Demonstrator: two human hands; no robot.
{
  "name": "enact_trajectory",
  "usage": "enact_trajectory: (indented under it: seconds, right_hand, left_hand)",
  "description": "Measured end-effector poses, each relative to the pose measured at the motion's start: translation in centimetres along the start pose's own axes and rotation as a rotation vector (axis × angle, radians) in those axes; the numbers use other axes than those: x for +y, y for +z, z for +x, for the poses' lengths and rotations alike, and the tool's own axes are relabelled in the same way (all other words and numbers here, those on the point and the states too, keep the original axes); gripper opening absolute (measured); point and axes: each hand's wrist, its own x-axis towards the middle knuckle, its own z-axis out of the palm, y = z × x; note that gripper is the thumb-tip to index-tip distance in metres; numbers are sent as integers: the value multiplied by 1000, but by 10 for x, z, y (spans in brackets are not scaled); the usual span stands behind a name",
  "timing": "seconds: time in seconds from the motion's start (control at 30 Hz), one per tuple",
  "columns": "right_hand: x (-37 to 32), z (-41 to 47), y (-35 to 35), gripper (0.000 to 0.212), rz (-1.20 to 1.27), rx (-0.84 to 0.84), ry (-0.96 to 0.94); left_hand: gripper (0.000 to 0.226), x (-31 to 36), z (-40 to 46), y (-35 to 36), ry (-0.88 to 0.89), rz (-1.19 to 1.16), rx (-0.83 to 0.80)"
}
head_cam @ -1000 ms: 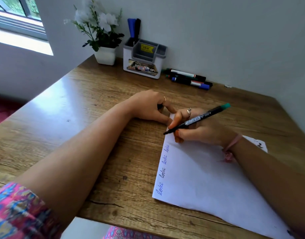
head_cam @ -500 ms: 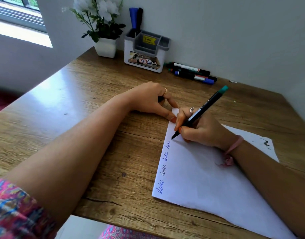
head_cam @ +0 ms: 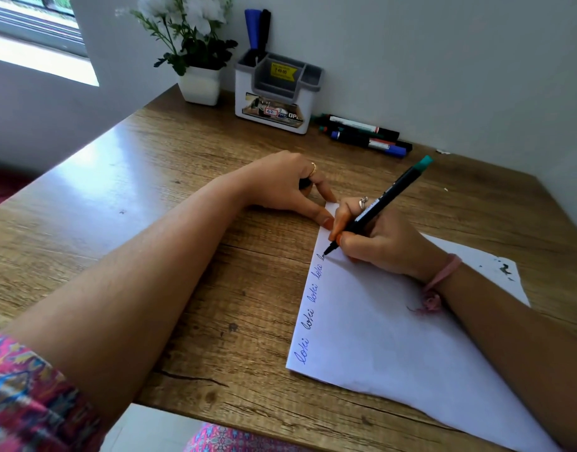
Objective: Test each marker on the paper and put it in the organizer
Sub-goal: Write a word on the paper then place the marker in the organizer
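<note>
My right hand grips a black marker with a green end, its tip touching the white paper near the top left corner. Several blue written words run along the paper's left edge. My left hand rests on the desk at the paper's top corner, fingers curled round a small dark cap, index fingertip pressing the corner. The white and grey organizer stands at the back by the wall with a blue and a black marker in its left compartment. Several loose markers lie to its right.
A white pot of white flowers stands left of the organizer in the desk's back corner. The wooden desk meets walls at the back and right. Dark ink smudges mark the paper's far right corner.
My right hand has tilted the marker more upright and brought its tip down onto the paper, where a new stroke shows. The left hand has stayed put.
</note>
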Motion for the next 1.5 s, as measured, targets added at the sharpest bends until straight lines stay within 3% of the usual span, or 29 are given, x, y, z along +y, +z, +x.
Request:
enact_trajectory:
  seconds: [0.2,0.37,0.77,1.4,1.5]
  right_hand:
    - [1,0,0,4,-8,14,-18]
    - [0,0,0,15,5,16,-14]
    - [0,1,1,3,-15,61,-17]
    - [-1,2,2,11,1,80,-45]
    - [-1,2,3,11,-38,83,-44]
  left_hand:
    - [28,1,0,0,-8,0,-10]
    - [30,1,0,0,-15,8,-15]
    - [29,-1,1,0,-1,-3,-3]
    - [32,0,2,0,-32,5,-30]
    - [41,2,1,0,-48,-15,-17]
